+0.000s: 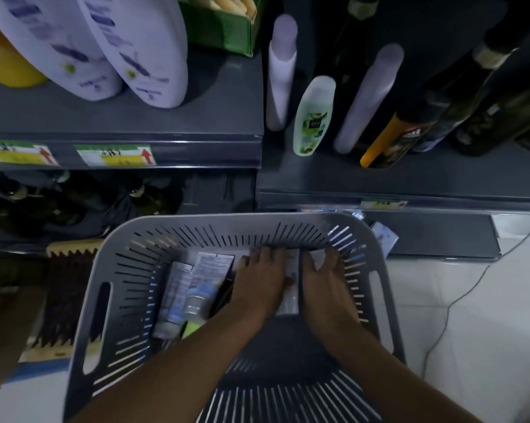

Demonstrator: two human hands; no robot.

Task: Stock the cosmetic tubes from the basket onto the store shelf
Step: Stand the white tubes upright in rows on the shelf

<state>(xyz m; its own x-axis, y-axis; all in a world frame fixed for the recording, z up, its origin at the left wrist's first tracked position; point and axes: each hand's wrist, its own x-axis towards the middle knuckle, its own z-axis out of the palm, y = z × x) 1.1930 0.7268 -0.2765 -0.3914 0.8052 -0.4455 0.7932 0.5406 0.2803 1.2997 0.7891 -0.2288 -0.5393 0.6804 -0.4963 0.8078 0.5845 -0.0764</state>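
Downward look into a gray slotted plastic basket, set on pale floor tiles just in front of dark gray store shelves. Both bare hands deep inside the basket, at the far right of its bottom. Left hand palm down, fingers spread and nearly straight, holding nothing. Right hand just beside it, palm down, fingers stretched toward the far wall. One white tube lying between the two thumbs and touching both. More cosmetic tubes, white and blue, lying side by side at the left of the basket bottom. On the right-hand shelf, two tall white tubes standing upright, a small white-and-green bottle between them, dark bottles to their right. On the higher left-hand shelf, large white bottles.
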